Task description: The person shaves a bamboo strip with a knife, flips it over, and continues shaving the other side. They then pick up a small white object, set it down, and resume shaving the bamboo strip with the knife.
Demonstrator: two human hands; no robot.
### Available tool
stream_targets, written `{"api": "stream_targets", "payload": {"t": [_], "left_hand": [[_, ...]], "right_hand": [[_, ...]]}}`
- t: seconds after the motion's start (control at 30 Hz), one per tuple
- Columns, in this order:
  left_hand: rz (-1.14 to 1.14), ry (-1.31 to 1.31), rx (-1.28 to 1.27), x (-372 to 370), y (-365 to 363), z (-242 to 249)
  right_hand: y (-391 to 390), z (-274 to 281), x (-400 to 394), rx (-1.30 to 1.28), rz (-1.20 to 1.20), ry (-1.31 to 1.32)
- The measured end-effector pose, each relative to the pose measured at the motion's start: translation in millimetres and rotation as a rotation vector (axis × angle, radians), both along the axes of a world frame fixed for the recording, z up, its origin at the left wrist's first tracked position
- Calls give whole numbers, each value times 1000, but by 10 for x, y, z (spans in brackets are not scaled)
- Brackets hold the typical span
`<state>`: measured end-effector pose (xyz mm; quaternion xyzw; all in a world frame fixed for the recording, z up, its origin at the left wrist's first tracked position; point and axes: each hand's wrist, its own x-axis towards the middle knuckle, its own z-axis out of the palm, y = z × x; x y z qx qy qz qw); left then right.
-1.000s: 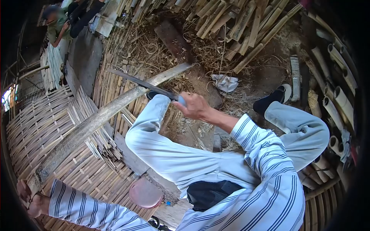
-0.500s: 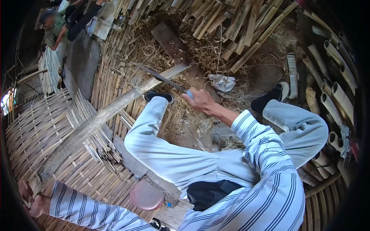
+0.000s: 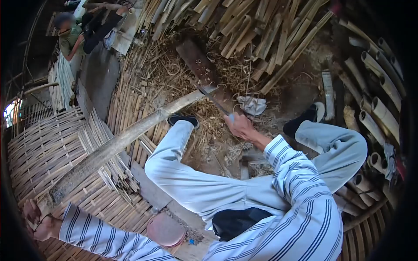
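Observation:
A long split bamboo piece runs diagonally across the left half of the head view. My left hand is closed around its near end at the lower left. Gripped in my right hand is a long knife with a bluish handle. Its dark blade points up and left, overlapping the bamboo's far end in this view. That far end lies close over a dark wooden board on the ground. My outstretched legs are on either side of the work area.
Split bamboo pieces are piled at the top, and bamboo tubes at the right. Shavings litter the ground. Woven bamboo and thin strips lie left. A pink round object sits by me. Another person sits upper left.
My right hand has moved slightly down and right, bringing the knife blade lower, towards the bamboo's far end. My left hand keeps its hold. The view has shifted a little.

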<state>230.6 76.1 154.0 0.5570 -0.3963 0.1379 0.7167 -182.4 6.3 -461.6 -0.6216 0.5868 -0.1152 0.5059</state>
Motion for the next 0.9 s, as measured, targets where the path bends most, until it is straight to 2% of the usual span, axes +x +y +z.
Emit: {"api": "stream_targets", "payload": {"t": [0.07,0.1,0.17,0.23,0.27,0.3,0.37,0.43,0.47,0.5,0.6,0.7,0.77,0.9], "left_hand": [[62,53,97,108,58,136],[7,-4,35,16,-39,68],[-35,-37,-3,7,-90,57],[-59,-52,-21,27,-129,98],[-64,-55,-26,37,-144,100],[-66,-56,-30,37,-144,100],[-72,-57,-33,18,-170,89],[-65,-57,-29,4,-154,76],[-66,-55,-27,-13,-164,68],[-63,-53,-30,-4,-128,55],[-74,-61,-51,-40,-94,34],[-80,-68,-45,-19,-108,32],[-84,-84,-37,-28,-136,25],[-94,-93,-46,-3,-202,-8]], "right_hand": [[131,332,264,-49,44,-134],[130,538,395,-112,81,-202],[48,1147,531,-68,168,-373],[135,1219,651,-242,198,-378],[143,1228,675,-333,209,-380],[156,1132,645,-284,225,-436],[212,597,549,-262,90,-324],[131,-239,317,-343,333,77],[-49,-314,78,68,305,113],[98,-762,-37,89,-60,202],[-53,-448,26,211,-37,48],[-131,482,308,112,30,-283],[-29,585,572,-63,121,-202],[-27,488,500,0,175,-207]]}}
